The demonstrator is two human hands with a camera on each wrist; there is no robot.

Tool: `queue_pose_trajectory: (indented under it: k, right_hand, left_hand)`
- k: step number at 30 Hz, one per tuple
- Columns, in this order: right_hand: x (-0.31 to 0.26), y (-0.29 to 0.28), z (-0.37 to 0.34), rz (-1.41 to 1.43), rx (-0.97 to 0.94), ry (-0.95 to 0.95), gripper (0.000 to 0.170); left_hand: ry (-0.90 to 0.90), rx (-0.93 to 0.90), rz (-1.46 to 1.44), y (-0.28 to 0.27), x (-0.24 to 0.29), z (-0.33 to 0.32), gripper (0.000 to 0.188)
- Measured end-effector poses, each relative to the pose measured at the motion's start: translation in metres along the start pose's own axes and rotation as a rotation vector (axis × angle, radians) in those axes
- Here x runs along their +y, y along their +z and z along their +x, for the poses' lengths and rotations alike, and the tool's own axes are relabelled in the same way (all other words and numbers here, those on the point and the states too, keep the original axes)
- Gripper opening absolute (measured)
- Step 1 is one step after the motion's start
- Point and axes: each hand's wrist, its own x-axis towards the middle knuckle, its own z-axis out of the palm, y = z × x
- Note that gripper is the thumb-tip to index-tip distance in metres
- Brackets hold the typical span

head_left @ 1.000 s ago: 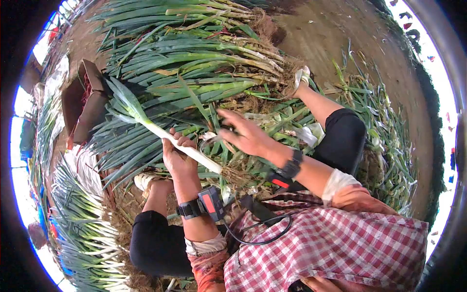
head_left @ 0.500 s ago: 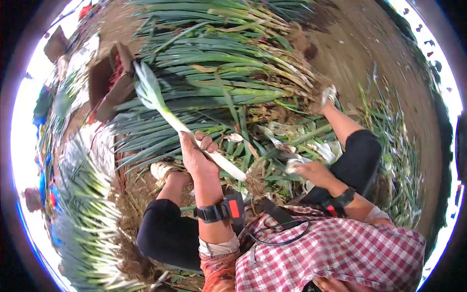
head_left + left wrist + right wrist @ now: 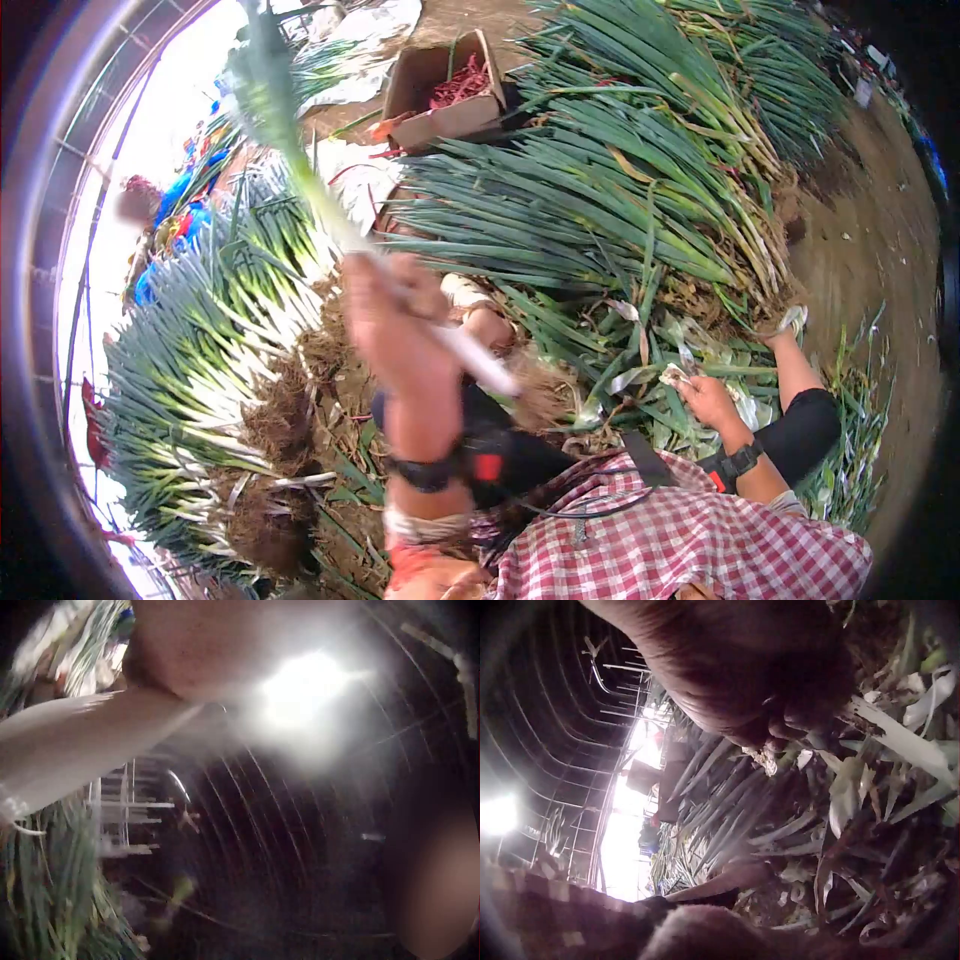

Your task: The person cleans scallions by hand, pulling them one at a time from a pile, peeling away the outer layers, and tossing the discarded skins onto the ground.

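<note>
My left hand [image 3: 405, 330], blurred, grips a long leek [image 3: 330, 215] around its white stalk. The leek's green top points up and left, and its roots [image 3: 548, 398] hang at the lower right. Up close in the left wrist view, the pale stalk [image 3: 75, 746] runs beneath the hand [image 3: 202, 645]. Over the litter of peelings, my right hand [image 3: 712, 403] pinches a small pale scrap [image 3: 676, 376]. The right wrist view has that hand [image 3: 742, 671] with curled fingers and the scrap [image 3: 762, 760] at their tips.
Leeks with white stalks [image 3: 235, 375] lie in rows at the left. A larger heap of leeks [image 3: 590, 190] fills the upper middle. Behind it stands a cardboard box [image 3: 450, 122] with red strips. Bare feet and knees are close to the hands.
The head view has turned left, showing more of the leek rows. My left hand has lifted the leek up and left. My right hand has moved away from the leek to the peelings, pinching a scrap.
</note>
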Motion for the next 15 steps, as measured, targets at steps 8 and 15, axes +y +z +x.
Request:
queue_pose_trajectory:
  k: [8,15]
  right_hand:
    - [0.018,0.023,0.027,0.041,-0.043,0.011,0.038]
    - [0.003,0.024,0.016,0.112,-0.259,0.019,0.04]
  left_hand:
    - [0.152,-0.138,0.705,-0.249,0.188,0.172,0.035]
    - [0.153,-0.157,1.238,-0.154,0.148,0.086,0.038]
